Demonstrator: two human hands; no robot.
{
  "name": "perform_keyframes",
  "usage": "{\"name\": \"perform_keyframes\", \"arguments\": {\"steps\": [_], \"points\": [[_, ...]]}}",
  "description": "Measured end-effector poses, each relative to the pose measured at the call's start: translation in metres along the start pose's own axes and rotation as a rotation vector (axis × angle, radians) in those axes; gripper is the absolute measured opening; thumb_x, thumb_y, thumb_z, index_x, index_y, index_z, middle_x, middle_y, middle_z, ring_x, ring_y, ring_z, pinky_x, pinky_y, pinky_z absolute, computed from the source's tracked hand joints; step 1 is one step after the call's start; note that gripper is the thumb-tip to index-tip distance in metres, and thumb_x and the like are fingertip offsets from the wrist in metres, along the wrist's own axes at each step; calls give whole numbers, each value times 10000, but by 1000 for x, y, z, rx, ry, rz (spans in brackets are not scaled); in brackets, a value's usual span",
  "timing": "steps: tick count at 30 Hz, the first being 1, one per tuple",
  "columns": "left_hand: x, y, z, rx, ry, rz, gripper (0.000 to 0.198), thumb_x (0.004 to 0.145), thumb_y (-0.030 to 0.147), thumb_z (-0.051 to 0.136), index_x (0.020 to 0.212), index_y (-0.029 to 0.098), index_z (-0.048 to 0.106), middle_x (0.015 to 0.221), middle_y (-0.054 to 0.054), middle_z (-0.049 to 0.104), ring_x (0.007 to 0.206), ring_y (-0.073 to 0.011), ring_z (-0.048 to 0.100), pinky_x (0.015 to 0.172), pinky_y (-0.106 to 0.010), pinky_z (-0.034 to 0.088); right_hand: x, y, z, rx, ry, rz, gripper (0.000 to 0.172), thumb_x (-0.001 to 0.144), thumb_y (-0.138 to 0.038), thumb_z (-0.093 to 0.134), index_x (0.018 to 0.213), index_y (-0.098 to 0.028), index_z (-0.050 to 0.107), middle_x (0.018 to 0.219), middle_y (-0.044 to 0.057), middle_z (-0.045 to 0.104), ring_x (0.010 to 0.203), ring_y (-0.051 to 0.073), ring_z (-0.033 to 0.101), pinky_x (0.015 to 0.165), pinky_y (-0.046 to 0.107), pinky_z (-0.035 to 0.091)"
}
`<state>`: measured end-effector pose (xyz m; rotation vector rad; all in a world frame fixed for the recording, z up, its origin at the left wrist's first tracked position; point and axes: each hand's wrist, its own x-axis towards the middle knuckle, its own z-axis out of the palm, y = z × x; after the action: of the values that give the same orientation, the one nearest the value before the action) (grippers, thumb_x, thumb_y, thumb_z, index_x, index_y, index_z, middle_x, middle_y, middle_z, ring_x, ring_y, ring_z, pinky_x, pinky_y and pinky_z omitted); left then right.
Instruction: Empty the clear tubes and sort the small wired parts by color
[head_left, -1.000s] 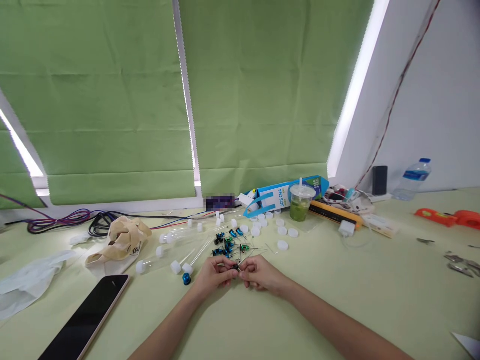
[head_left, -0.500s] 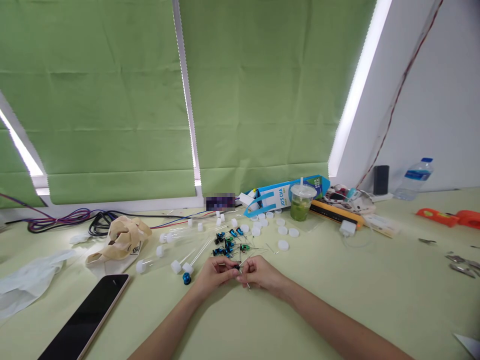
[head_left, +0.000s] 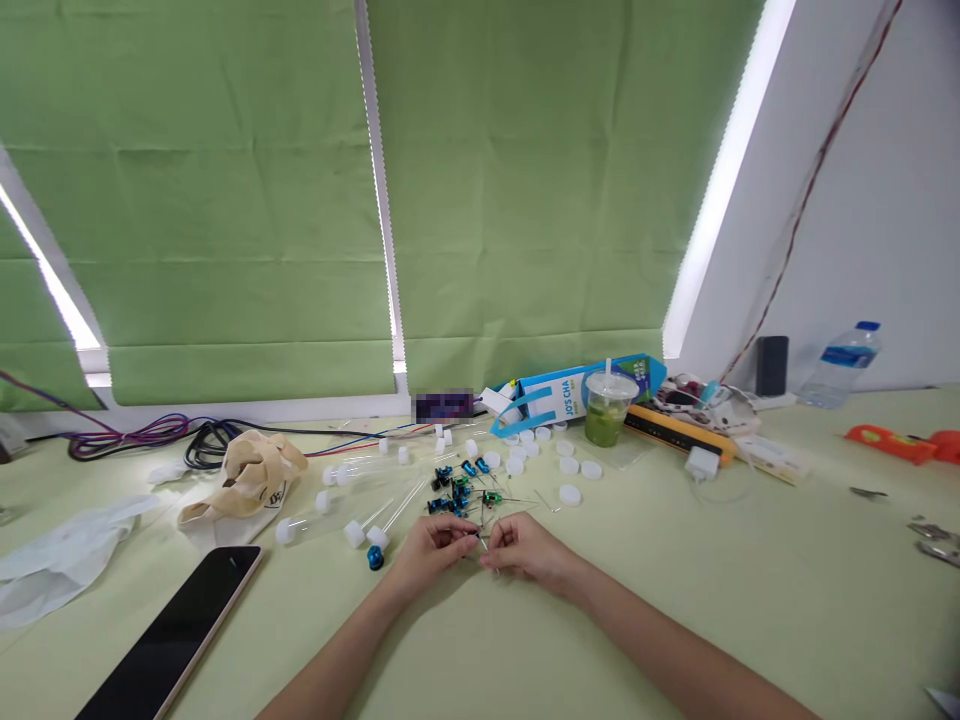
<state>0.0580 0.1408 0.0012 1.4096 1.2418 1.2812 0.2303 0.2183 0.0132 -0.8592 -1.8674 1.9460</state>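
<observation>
My left hand (head_left: 430, 551) and my right hand (head_left: 529, 552) meet fingertip to fingertip on the pale green table (head_left: 750, 590). Both pinch one small dark part with thin wire legs (head_left: 481, 543) between them. Just beyond the fingers lies a heap of blue and green small parts with wire legs (head_left: 459, 488). A single blue part (head_left: 374, 559) sits left of my left hand. Clear tubes with white end caps (head_left: 369, 515) lie beside it.
A dark phone (head_left: 171, 634) lies at the near left, with a beige cloth (head_left: 244, 479) and white plastic (head_left: 64, 558) beyond it. Loose white caps (head_left: 568, 466), a green drink cup (head_left: 607, 409), a blue box (head_left: 559, 394), cables (head_left: 150, 437), a water bottle (head_left: 847, 353) and orange tools (head_left: 892, 443) line the back.
The hands stay together on the small part, with only slight finger movement. The view has shifted a little to the left and up.
</observation>
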Motion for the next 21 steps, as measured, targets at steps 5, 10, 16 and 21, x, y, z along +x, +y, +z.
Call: {"name": "perform_keyframes", "arguments": {"steps": [5,10,16,21], "points": [[-4,9,6,235,-1,93,254,809,321,531,942,168,684,769,-49,630,642,-126,526,571,-216,378,-2,-2,-2,36,-40,24,299,631,-383,703,699,-159,516,513,-38,597,294,7,274,307,165,97],[-10,17,15,643,27,241,278,806,183,428,906,211,687,689,-21,561,630,-138,500,576,-229,355,-5,-3,-5,91,-44,5,295,685,-426,643,727,-157,530,451,-49,560,264,10,272,303,160,106],[-14,15,10,844,154,233,254,716,130,459,885,207,631,750,-26,551,649,-156,537,596,-243,389,-2,-1,-4,89,7,8,339,683,-433,637,844,-137,598,434,-61,533,262,4,275,306,154,111],[-10,10,-4,939,320,222,277,633,52,439,826,197,576,805,-31,560,763,-192,553,670,-284,430,-1,0,-6,61,2,23,367,688,-424,633,910,-135,586,419,-58,536,253,12,269,303,153,114]]}}
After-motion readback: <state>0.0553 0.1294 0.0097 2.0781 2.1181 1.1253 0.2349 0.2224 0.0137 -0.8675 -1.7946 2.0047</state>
